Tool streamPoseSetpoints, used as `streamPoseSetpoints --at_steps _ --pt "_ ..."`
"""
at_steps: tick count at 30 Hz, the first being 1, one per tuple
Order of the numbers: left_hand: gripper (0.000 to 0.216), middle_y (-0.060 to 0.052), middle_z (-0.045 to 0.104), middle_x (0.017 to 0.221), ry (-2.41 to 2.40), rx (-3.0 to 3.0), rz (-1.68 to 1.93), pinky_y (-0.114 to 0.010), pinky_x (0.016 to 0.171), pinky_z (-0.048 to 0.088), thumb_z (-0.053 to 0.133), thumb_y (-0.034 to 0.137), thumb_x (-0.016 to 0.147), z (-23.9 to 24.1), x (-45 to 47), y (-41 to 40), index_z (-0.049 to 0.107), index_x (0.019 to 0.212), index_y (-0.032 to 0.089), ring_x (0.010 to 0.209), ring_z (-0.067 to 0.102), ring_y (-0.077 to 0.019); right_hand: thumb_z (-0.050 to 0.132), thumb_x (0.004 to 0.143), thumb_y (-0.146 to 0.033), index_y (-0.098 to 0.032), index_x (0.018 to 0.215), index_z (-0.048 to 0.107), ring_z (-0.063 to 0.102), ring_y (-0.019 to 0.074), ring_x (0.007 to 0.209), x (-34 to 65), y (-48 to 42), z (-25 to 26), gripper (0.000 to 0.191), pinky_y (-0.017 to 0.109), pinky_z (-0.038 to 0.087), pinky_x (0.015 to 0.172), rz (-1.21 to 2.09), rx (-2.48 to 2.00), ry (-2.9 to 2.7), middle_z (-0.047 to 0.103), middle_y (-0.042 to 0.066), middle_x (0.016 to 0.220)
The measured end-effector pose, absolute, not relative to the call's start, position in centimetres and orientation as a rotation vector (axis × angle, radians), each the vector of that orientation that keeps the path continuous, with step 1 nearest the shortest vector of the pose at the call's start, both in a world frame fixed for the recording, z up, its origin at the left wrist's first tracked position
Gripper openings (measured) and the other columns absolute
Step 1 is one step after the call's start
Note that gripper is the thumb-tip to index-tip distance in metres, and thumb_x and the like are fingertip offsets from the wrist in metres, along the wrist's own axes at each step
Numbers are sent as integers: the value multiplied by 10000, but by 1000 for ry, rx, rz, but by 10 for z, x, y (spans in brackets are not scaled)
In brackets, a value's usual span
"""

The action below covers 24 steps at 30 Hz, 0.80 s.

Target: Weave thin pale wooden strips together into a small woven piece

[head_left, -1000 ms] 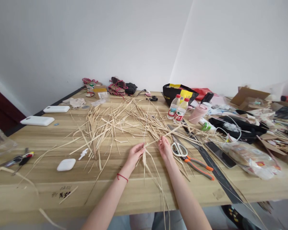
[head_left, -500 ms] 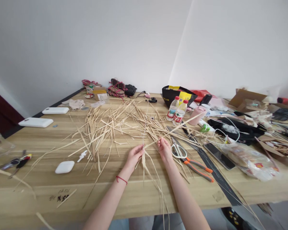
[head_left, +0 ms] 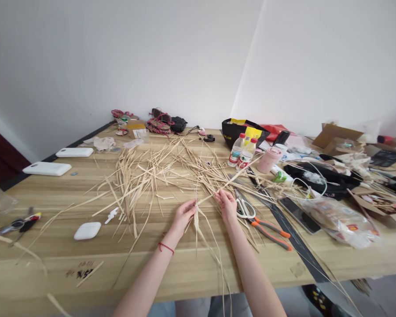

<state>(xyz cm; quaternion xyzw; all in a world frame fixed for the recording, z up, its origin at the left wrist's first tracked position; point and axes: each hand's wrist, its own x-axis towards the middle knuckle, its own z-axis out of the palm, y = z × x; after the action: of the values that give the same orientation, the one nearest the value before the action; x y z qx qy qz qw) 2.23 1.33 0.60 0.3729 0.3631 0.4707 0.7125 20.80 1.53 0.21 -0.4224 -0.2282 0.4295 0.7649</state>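
Note:
My left hand (head_left: 185, 214) is closed in a pinch on a small bundle of flat straw strips (head_left: 197, 220), whose loose ends hang down toward the table's front edge. A thin pale wire or cord (head_left: 199, 169) rises from the pinched spot toward the back of the table. My right hand (head_left: 227, 205) pinches a single straw strip (head_left: 210, 199) that runs from the bundle past my fingers to the upper right. Beyond both hands spreads a loose heap of straw strips (head_left: 152, 171). Just right of my right hand lie white-handled scissors (head_left: 247, 208).
Orange-handled pliers (head_left: 272, 233) and a phone (head_left: 299, 215) lie to the right, beside a plastic bag (head_left: 343, 220). Two bottles (head_left: 246, 154), a pink cup (head_left: 269, 159) and a black bag (head_left: 231, 132) stand behind. A white earphone case (head_left: 87, 230) sits at left.
The strip in my right hand now slants up more steeply, its far end moved left off the pink cup. My left hand keeps its pinch; the whole view has shifted slightly.

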Motion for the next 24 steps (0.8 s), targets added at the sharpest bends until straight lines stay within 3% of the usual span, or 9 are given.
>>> streamPoseSetpoints --at_steps 9,19,24 --pt "415 -115 674 1117 813 783 1076 -347 924 468 763 165 640 8 19 15 686 1048 173 1006 635 -220 796 589 -430 -209 772 690 682 217 777 210 15 5 306 349 565 714 967 -896 -503 735 46 834" --pt "427 -81 689 1053 864 778 1133 -282 844 485 761 169 637 12 10 22 687 1057 189 933 632 -176 748 639 -457 -190 745 641 624 141 553 215 15 0 307 265 501 550 860 -1001 -659 702 12 700" --pt "402 -81 691 1038 884 818 1147 -271 820 492 757 159 634 11 12 22 696 1031 181 905 631 -168 748 635 -469 -200 726 616 612 137 576 216 16 0 313 272 514 596 879 -979 -657 685 3 689"
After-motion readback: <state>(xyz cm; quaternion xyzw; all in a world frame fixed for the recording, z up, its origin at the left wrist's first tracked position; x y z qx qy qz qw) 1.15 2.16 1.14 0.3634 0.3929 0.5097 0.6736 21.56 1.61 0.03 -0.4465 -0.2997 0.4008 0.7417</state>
